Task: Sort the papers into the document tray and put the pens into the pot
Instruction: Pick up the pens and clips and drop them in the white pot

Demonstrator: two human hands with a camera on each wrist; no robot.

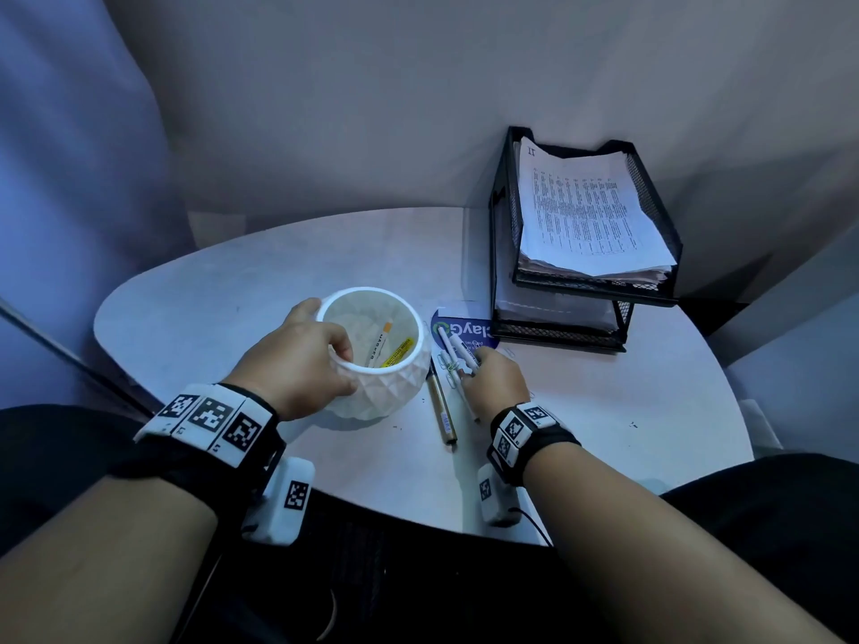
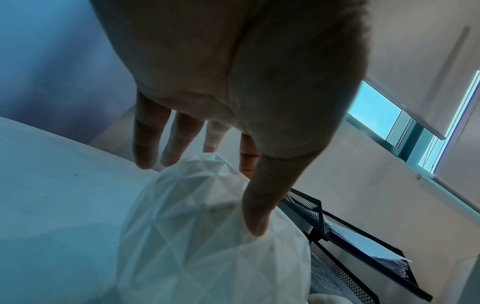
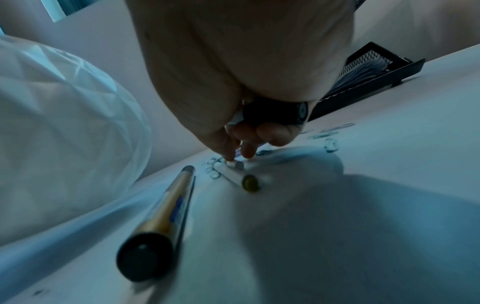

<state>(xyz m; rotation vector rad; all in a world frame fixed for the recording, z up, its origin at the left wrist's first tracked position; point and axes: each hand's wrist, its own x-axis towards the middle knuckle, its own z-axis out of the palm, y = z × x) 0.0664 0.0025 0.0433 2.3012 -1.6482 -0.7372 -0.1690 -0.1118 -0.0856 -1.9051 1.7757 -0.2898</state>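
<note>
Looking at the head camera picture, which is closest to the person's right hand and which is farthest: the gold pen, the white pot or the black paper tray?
From the right hand:
1. Gold pen, lying just to its left on the table.
2. White pot, further left, held by the left hand.
3. Black paper tray, at the table's far right.

An office corner is indicated. A two-tier black mesh document tray (image 1: 650,211), stacked with printed sheets (image 1: 585,211), is set on a small rounded pale table (image 1: 604,411) pushed against plain light walls. Pens (image 1: 444,409) and paper clips (image 1: 450,364) are scattered on the tabletop beside a faceted white pot (image 1: 386,392) in which markers are kept. In the left wrist view a window (image 2: 374,111) fitted with a roller blind (image 2: 415,61) and bead chain is seen.
</note>
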